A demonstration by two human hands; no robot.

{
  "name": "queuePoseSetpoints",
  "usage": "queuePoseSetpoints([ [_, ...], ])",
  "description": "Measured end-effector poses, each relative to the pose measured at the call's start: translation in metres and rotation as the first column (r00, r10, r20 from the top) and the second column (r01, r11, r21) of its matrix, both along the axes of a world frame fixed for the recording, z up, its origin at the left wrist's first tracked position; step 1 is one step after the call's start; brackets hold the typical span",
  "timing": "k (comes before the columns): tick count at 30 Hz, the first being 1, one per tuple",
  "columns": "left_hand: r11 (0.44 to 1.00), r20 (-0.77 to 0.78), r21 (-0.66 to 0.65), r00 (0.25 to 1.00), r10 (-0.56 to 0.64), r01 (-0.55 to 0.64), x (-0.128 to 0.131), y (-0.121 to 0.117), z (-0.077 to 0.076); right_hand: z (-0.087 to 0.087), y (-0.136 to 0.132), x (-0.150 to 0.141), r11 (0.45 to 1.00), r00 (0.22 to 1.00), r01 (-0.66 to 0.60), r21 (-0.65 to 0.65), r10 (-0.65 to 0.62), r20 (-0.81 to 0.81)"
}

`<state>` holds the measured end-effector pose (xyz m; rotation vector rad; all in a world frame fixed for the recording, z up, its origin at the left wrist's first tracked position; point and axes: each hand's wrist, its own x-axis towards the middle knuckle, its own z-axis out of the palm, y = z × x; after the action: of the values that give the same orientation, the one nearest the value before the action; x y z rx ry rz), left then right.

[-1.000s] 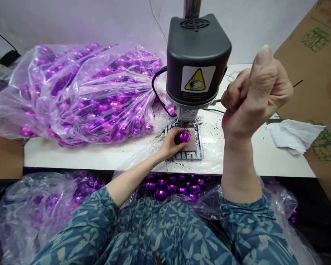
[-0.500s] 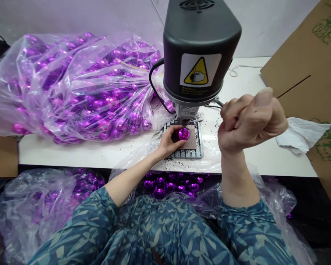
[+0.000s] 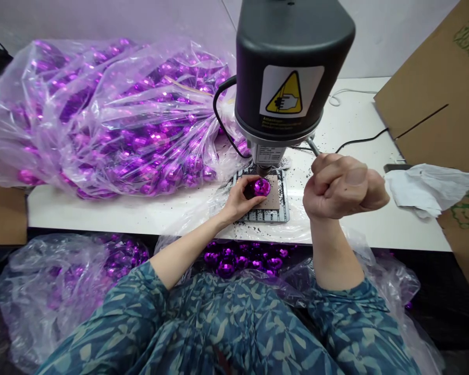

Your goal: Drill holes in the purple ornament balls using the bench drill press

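At the bench, under the head of a bench drill press (image 3: 285, 67), my left hand (image 3: 238, 202) curls narrow around a shiny purple faceted ball (image 3: 261, 187), fingers wrapped over its side and thumb toward the near edge. The ball sits on a tan pad (image 3: 272, 194) laid on the drill's slotted metal base plate (image 3: 281, 212). The spindle (image 3: 262, 169) comes down right at the top of the ball; from here I can't tell whether its tip is touching.

My right hand (image 3: 342, 186) is a tight fist around the end of a steel feed lever (image 3: 311, 146), which angles down from the drill head. Dark specks of debris (image 3: 297, 174) are scattered around the plate on the white table (image 3: 355, 229), and a clear plastic sheet (image 3: 195, 221) lies under the plate.

Beyond the drill, a large clear plastic bag of purple balls (image 3: 101, 125) slumps across the table. More purple balls (image 3: 234, 258) sit in clear plastic (image 3: 62, 281) just below the table edge, by my patterned blue sleeves (image 3: 219, 323). To the right are a crumpled white cloth (image 3: 430, 187), a black cable (image 3: 363, 139), and a sheet of printed cardboard (image 3: 426, 99).
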<state>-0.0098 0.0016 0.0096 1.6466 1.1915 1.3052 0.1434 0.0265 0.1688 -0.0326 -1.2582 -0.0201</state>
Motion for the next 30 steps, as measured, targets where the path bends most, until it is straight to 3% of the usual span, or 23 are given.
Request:
queuePoseSetpoints([
  [5,1.0,0.01,0.004,1.0,0.002,-0.002,0.001,0.0,0.001,-0.004,0.002,0.002,0.998,0.999,-0.031,0.058,0.029,0.021],
  [18,0.999,0.031,-0.041,1.0,0.006,-0.005,0.002,0.001,0.002,-0.015,-0.002,0.005,0.997,0.995,-0.077,0.02,0.075,0.059],
  [21,0.999,0.033,-0.046,0.999,0.02,-0.018,0.005,0.002,0.002,0.003,-0.003,0.004,0.994,0.997,-0.079,-0.082,0.08,0.009],
  [25,0.996,-0.028,-0.001,0.996,0.09,-0.09,0.005,-0.004,0.014,0.046,0.006,-0.001,0.936,0.994,-0.098,-0.338,0.079,-0.07],
  [28,0.991,-0.147,0.075,0.982,0.121,-0.111,-0.011,-0.027,0.035,0.07,0.017,-0.004,0.858,0.988,-0.154,-0.49,0.119,-0.102],
  [30,0.999,-0.255,0.05,0.967,0.005,0.008,-0.031,-0.053,0.049,0.076,0.021,-0.005,0.822,0.973,-0.223,-0.524,0.157,-0.169],
])
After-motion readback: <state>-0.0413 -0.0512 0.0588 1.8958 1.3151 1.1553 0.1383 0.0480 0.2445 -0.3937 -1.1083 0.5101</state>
